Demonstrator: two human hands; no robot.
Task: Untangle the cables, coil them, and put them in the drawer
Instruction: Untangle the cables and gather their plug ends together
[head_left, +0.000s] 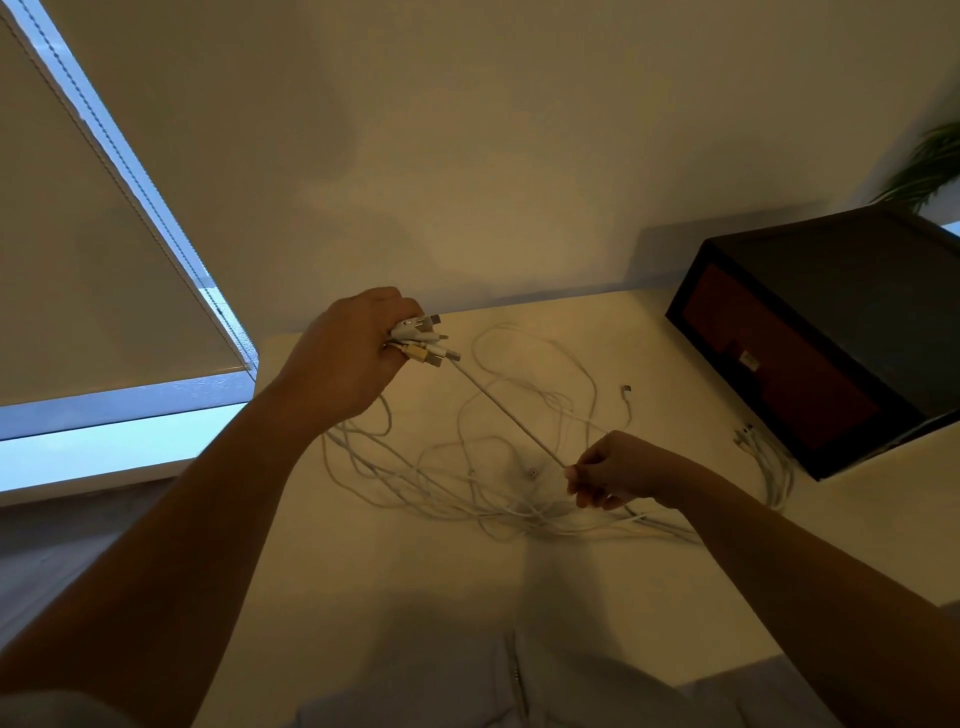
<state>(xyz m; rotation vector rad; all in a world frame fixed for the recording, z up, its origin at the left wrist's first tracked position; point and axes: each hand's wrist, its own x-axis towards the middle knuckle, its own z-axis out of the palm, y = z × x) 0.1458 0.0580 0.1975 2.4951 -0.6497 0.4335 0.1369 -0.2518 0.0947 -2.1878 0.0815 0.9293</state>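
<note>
We are early in the job. Our left hand (343, 358) is closed around a bunch of plug ends (423, 343), raised above the table (363, 571). From it one cable (506, 415) runs taut down to our right hand (613, 470), which pinches it between thumb and fingertips. The other cables (467, 467) lie in a loose white tangle on the table between and below the hands, and some strands trail right to more plug ends (748, 434) just beside the dark box. Nothing is coiled yet, as far as we can see. The drawer (769, 364) in that box looks closed. So we judge that most of the untangling, all the coiling and the putting away are left.
</note>
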